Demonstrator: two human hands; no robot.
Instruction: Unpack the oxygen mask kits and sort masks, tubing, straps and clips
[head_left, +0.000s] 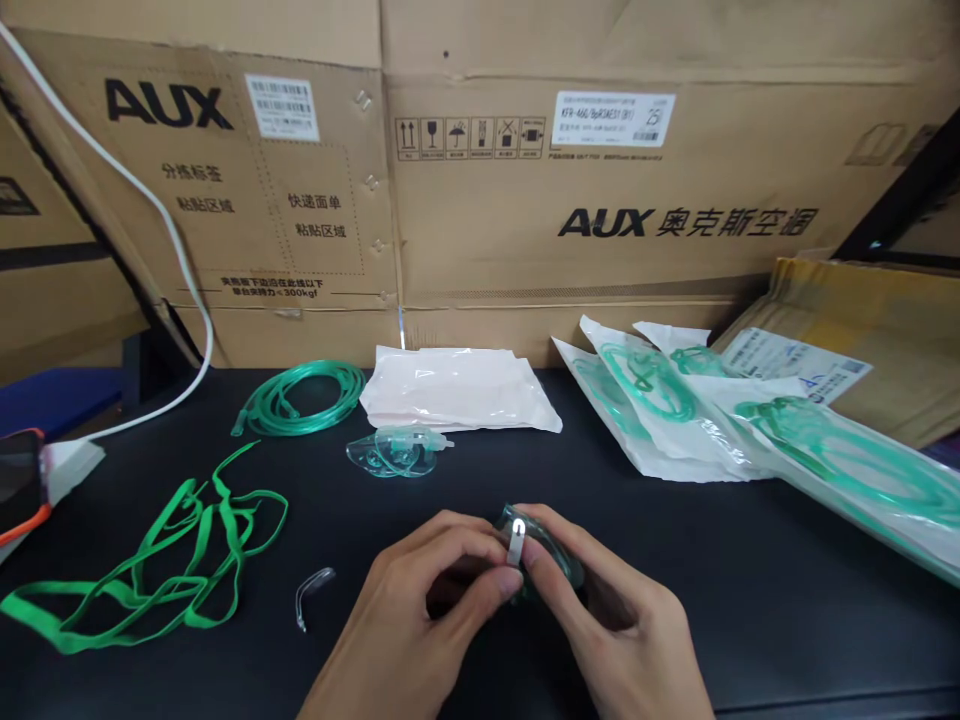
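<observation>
Both hands meet at the front middle of the black table, around a clear green oxygen mask (pixel 559 548). My left hand (pixel 420 605) pinches a small metal nose clip (pixel 516 542) between thumb and fingertips at the mask's edge. My right hand (pixel 619 605) is wrapped round the mask's other side, its thumb by the clip. The fingers cover much of the mask. Just behind them lies another clear green mask (pixel 394 455). Green elastic straps (pixel 202 540) lie tangled on the left, and a small bent clear plastic piece (pixel 304 598) rests beside my left hand.
A coil of green tubing (pixel 300 395) and a stack of white packets (pixel 457 388) stand at the back. Packed masks with tubing (pixel 660 400) lie on the right. Large cardboard boxes (pixel 480 250) wall off the rear. A phone (pixel 22 485) and white cable (pixel 176 235) are at left.
</observation>
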